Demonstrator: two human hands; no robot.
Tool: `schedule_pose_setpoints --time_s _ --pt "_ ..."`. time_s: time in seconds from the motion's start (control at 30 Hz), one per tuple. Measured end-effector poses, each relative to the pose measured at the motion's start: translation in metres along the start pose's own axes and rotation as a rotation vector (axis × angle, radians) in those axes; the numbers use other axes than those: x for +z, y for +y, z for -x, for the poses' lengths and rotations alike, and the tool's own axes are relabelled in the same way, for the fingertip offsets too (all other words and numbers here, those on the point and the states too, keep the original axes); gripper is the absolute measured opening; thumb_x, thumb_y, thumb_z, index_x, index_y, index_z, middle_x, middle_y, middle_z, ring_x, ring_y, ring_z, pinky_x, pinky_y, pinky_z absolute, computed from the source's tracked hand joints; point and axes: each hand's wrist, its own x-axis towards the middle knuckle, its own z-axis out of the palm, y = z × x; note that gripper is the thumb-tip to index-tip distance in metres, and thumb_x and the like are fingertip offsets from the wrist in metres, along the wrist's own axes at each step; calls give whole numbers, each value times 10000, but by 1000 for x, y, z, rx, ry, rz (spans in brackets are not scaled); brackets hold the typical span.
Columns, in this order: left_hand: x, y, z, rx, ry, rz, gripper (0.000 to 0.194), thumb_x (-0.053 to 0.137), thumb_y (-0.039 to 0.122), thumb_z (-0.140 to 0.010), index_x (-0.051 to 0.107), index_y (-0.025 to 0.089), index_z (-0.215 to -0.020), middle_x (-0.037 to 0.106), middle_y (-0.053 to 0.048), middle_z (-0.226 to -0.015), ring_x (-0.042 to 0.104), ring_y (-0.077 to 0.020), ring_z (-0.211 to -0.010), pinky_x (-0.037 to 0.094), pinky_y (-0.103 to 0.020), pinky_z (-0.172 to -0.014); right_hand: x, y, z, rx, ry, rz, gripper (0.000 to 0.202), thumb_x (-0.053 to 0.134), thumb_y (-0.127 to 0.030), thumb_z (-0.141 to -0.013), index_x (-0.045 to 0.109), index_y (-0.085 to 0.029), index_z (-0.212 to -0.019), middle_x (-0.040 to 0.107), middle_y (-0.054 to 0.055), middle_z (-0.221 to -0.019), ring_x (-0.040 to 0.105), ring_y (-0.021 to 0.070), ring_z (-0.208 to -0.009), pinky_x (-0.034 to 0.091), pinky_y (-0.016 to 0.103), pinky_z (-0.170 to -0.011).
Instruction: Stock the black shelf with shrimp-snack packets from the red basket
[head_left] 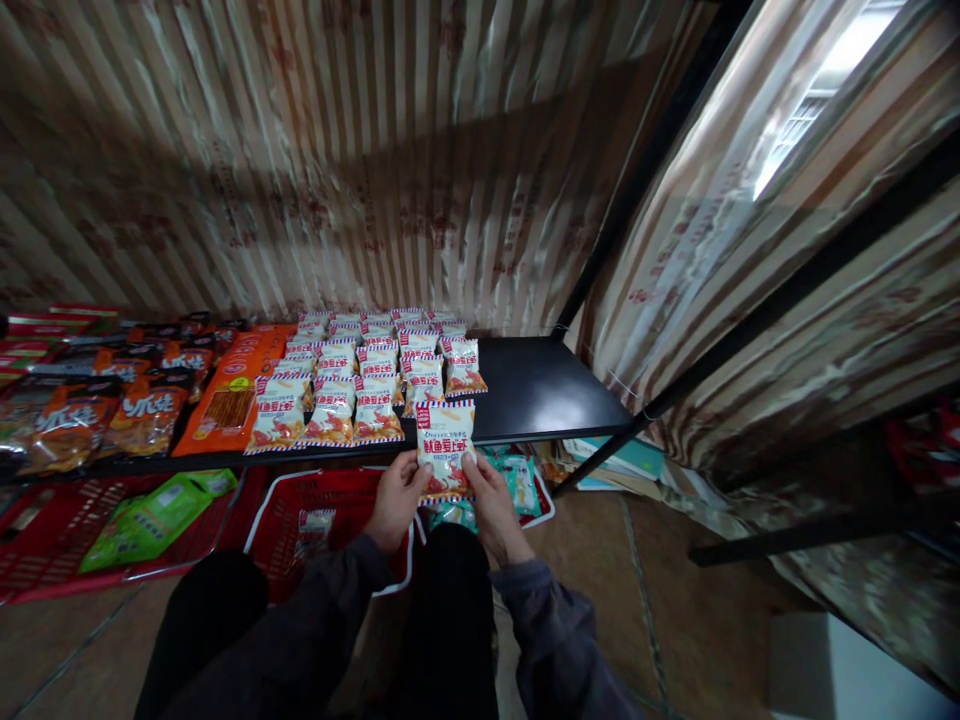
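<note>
Between my two hands is a small white snack bag (447,440) with a striped top edge and red print. My left hand (397,500) pinches its lower left side, and my right hand (493,502) pinches its lower right side. The bag is held upright in front of the black shelf's (536,385) front edge. Behind it, rows of matching white snack bags (331,400) stand on the shelf. Below my left hand, a red basket (281,530) holds one similar small bag (315,528). Green-white packets (521,480) lie below my right hand.
Orange packs (240,385) and orange-black snack bags (150,405) fill the shelf's left side. Another red basket (195,555) at lower left holds a green bag (161,515). Black posts (660,400) rise at right. Striped curtain cloth (360,150) hangs behind. A white box (847,670) sits lower right.
</note>
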Motion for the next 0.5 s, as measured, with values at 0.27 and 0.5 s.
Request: schedule_pose_setpoints --time_s 0.27,0.5 --pt "27 -22 -29 62 -4 -42 341 711 367 -666 610 169 -925 696 -95 -942 649 -227 -890 486 -375 -843 -27 -10 -23 -34 72 71 427 692 -511 -674 664 -198 -963 722 40 -908 652 244 -825 517 394 -762" --pt "55 -30 -67 104 13 -148 284 670 290 -706 600 219 -971 694 -70 -941 639 -235 -914 460 -374 -875 -50 -27 -59 -106 93 154 435 671 -511 -699 661 -192 -995 715 31 -906 637 228 -828 498 369 -772"
